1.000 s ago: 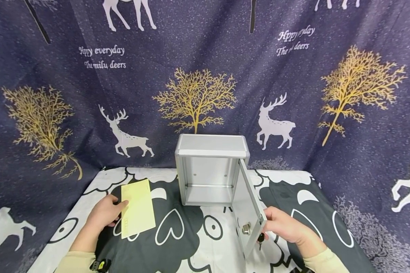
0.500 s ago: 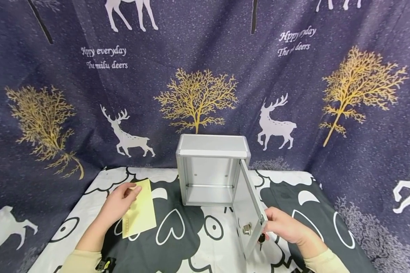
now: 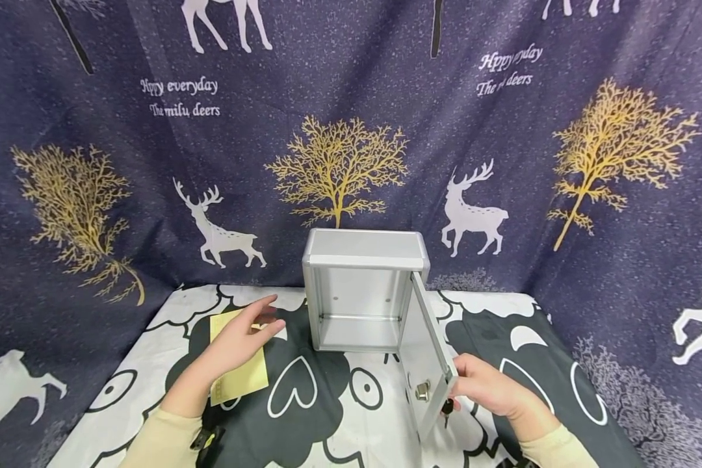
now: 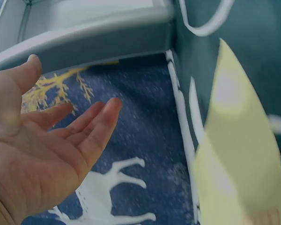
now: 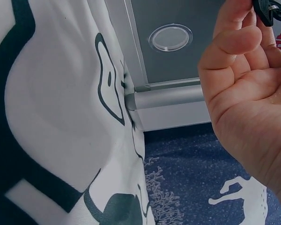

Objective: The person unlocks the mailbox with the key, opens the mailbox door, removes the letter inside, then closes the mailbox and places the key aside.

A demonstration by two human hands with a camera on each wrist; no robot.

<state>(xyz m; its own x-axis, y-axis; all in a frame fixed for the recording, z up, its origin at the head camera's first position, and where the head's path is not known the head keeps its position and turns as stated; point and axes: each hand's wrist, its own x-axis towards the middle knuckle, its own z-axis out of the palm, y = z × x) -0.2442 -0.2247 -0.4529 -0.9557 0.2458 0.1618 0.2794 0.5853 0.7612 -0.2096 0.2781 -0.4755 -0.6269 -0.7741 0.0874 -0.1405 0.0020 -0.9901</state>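
A grey metal box (image 3: 365,250) stands at the back of the cloth, its hinged door (image 3: 424,364) swung out toward me on the right. By the latch side of that door, my right hand (image 3: 485,387) curls its fingers at the black-headed key (image 3: 447,407). The right wrist view shows the key (image 5: 271,10) against the fingertips, though the top edge cuts off part of the grip. My left hand (image 3: 234,344) hovers over a yellow envelope (image 3: 242,380), fingers loosely spread and holding nothing. In the left wrist view, the envelope (image 4: 239,154) lies to the right of that hand (image 4: 51,145).
A black and white patterned cloth (image 3: 357,422) covers the table. Behind it hangs a dark blue curtain (image 3: 351,78) printed with deer and trees, close to the back of the box.
My left hand has risen from the envelope's left edge and moved right and farther away, above it. The envelope stays on the cloth; right hand and door have not visibly moved.
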